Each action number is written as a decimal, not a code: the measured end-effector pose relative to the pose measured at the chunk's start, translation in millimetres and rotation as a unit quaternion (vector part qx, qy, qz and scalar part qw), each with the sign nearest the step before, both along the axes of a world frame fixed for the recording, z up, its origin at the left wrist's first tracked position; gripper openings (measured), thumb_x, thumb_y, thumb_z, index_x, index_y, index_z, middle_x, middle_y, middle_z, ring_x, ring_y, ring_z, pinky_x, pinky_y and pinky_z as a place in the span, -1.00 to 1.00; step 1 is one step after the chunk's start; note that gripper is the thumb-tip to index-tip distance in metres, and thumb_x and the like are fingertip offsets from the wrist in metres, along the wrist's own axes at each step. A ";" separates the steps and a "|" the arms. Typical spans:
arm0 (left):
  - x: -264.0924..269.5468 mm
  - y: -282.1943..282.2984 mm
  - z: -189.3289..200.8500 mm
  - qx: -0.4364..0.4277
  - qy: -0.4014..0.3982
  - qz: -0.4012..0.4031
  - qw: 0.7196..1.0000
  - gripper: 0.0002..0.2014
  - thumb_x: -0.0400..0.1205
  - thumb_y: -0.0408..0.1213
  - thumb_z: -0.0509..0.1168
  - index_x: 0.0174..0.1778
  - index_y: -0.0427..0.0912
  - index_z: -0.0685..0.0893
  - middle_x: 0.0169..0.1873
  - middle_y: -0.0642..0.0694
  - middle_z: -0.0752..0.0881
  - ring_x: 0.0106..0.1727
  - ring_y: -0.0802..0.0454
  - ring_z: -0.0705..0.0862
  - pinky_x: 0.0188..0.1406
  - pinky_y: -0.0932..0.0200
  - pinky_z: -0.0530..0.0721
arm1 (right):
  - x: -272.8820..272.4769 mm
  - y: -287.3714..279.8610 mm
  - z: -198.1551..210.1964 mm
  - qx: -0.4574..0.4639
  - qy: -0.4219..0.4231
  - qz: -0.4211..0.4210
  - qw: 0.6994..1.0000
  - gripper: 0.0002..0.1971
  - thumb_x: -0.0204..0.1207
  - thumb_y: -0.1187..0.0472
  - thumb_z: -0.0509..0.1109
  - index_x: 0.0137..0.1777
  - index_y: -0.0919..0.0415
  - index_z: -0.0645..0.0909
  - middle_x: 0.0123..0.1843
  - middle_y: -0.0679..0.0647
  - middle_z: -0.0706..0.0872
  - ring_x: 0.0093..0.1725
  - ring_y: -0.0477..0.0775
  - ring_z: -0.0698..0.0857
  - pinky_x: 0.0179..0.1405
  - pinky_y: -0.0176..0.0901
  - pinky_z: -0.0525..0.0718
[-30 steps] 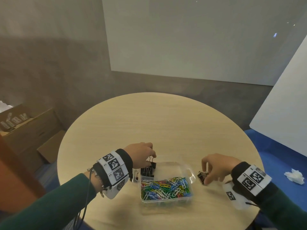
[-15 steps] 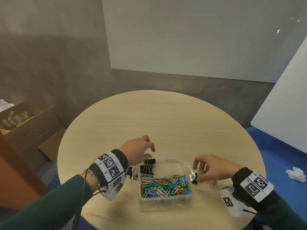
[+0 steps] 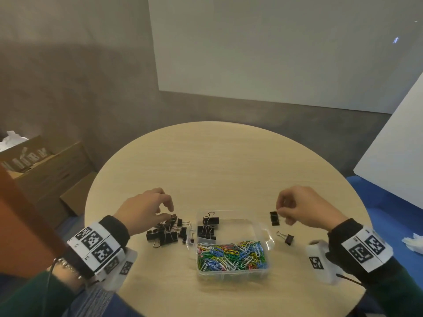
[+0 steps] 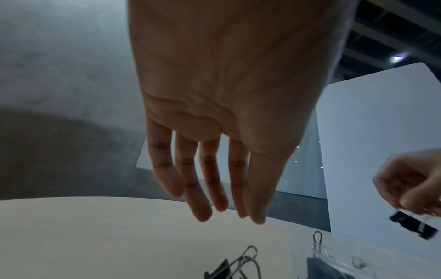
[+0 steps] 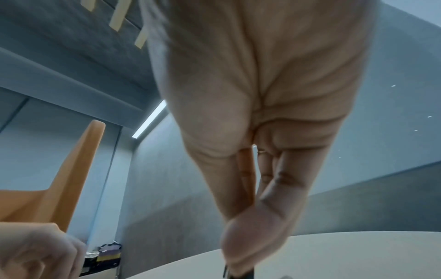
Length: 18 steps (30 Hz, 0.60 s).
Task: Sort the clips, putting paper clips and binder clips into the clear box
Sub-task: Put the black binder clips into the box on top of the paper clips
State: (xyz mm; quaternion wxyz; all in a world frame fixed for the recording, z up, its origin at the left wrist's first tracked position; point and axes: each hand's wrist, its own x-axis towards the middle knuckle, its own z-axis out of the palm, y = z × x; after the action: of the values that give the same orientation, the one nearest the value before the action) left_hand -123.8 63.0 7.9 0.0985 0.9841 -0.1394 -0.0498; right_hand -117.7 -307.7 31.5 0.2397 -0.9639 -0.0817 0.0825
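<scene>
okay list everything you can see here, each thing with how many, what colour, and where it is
clear box: one, transparent, near middle of table
paper clips: many, mixed colours, box's near compartment
binder clips in box: about two, black, far-left compartment
binder clip pile: several, black, on table left of box
loose binder clip: one, black, right of box
held binder clip: one, black, in right hand
table: one, light wood, round
cardboard boxes: brown, floor at left
left hand: fingers relaxed above pile
right hand: pinching clip

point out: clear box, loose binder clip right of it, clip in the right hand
clear box (image 3: 267, 267): head view, near right corner wall.
loose binder clip (image 3: 289, 239): head view, black body.
held binder clip (image 3: 274, 218): head view, black body below the pinch.
</scene>
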 end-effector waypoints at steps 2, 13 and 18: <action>-4.2 0.3 -5.5 0.009 0.031 -0.004 0.999 -0.79 0.56 0.06 0.36 0.08 0.17 0.64 0.07 0.17 0.55 -0.02 0.22 0.62 -0.07 0.18 0.67 | 3.3 17.9 1.7 0.033 -0.025 0.010 0.999 -0.98 0.54 0.26 0.45 -0.12 0.15 0.69 -0.35 0.05 0.81 -0.41 -0.15 0.78 -0.37 -0.36 0.67; -12.7 -5.4 -27.8 0.027 0.087 0.005 0.996 -0.69 0.54 -0.05 0.42 0.20 0.18 0.64 0.14 0.12 0.51 0.07 0.10 0.60 0.04 0.13 0.66 | 7.7 20.1 -18.7 0.024 0.029 -0.023 0.999 -0.83 0.52 0.17 0.47 0.10 0.10 0.66 -0.02 0.01 0.76 -0.18 -0.08 0.78 -0.17 -0.25 0.75; -7.5 -6.2 -33.1 0.001 0.062 0.027 0.998 -0.82 0.56 -0.21 0.42 0.06 0.08 0.71 0.00 0.07 0.56 -0.03 0.09 0.62 -0.04 0.19 0.64 | -0.3 -14.0 -30.9 -0.168 0.147 -0.050 0.974 -0.62 0.35 0.04 0.60 0.12 0.04 0.60 0.04 -0.08 0.58 0.03 -0.01 0.64 0.01 -0.18 0.67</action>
State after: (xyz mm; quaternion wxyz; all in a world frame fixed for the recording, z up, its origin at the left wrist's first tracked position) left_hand -131.3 56.8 -25.2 0.1076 0.9825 -0.1064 -0.1082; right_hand -117.9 -321.7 0.6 0.0877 -0.9705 0.0174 0.2240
